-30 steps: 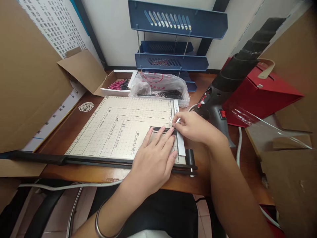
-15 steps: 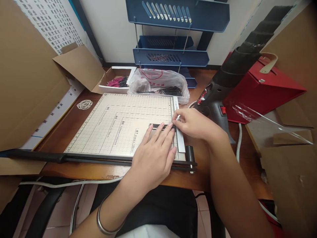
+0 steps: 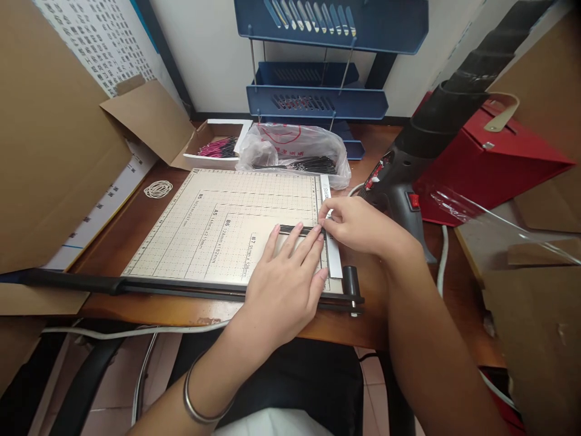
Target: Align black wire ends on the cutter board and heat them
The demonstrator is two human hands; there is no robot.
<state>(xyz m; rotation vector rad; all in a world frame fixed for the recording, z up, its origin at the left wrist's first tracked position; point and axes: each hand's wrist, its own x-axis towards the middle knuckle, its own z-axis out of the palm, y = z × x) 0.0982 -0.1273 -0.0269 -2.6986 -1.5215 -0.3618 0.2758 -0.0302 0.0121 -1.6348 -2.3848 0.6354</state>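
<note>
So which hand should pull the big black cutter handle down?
Probably the left hand: it lies flat beside the black sticks, nearer the cutter handle. The right hand pinches their end at the ruler.

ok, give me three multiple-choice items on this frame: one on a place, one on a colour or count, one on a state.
1. Where does the bundle of black strips lie?
A. on the cutting board's grid, against the ruler at its right edge
B. inside the plastic bag
C. on the blue shelf

2. What colour is the case behind the heat gun?
A. green
B. red
C. white

3. How is the left hand placed?
A. clenched in a fist
B. lifted off the board
C. flat, fingers spread, fingertips on the strips

Answers:
1 A: the strips rest on the cutting board with one end at the ruler, where the right hand pinches them.
2 B: the case is plainly red.
3 C: the palm lies flat, fingertips touching the bundle.
</note>
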